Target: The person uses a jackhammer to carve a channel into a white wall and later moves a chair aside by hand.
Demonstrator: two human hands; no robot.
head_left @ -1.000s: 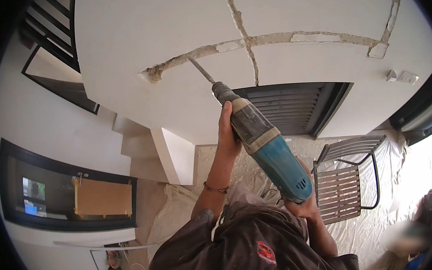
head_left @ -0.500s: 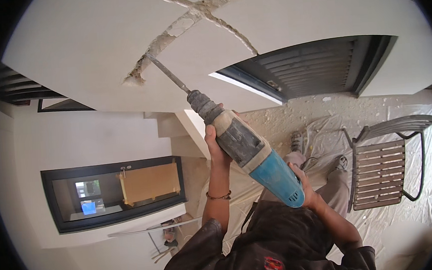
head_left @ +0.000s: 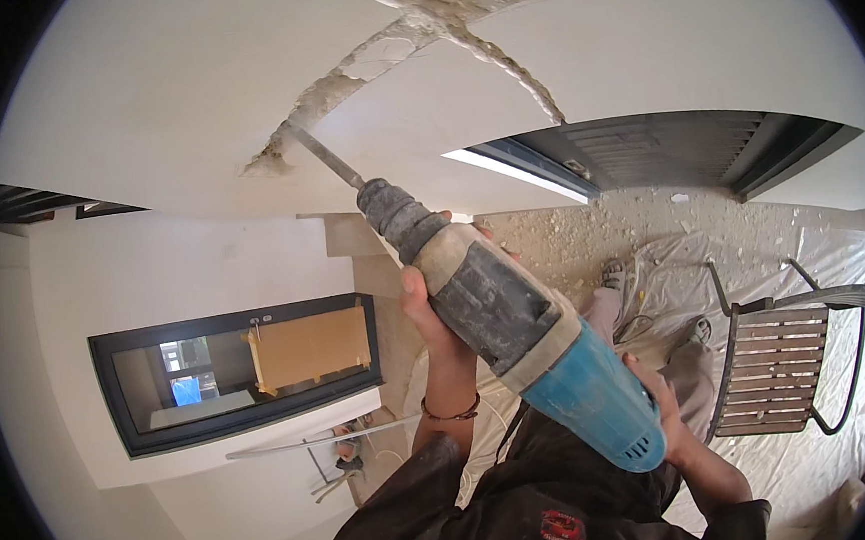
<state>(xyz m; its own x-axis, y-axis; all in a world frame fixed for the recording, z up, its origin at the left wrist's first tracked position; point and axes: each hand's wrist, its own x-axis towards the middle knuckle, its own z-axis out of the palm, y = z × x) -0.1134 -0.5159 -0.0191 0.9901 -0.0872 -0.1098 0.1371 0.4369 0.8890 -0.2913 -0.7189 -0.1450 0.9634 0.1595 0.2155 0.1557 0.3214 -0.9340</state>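
The drill (head_left: 500, 300) slants across the middle of the frame, its bit (head_left: 326, 157) reaching the groove (head_left: 325, 95) in the wall (head_left: 170, 98), upper left. My left hand (head_left: 438, 315) wraps its front; my right hand (head_left: 665, 399) holds its rear, lower right, fingers partly hidden. I judge I'm chipping near the groove's ragged end; the next move calls for a firm grip and steady bit. A slatted chair (head_left: 772, 360) stands at far right.

A slatted chair (head_left: 775, 369) stands right of the hands (head_left: 669, 416), on plastic sheeting (head_left: 672, 255). A dark-framed window (head_left: 214, 371) lies to their left.
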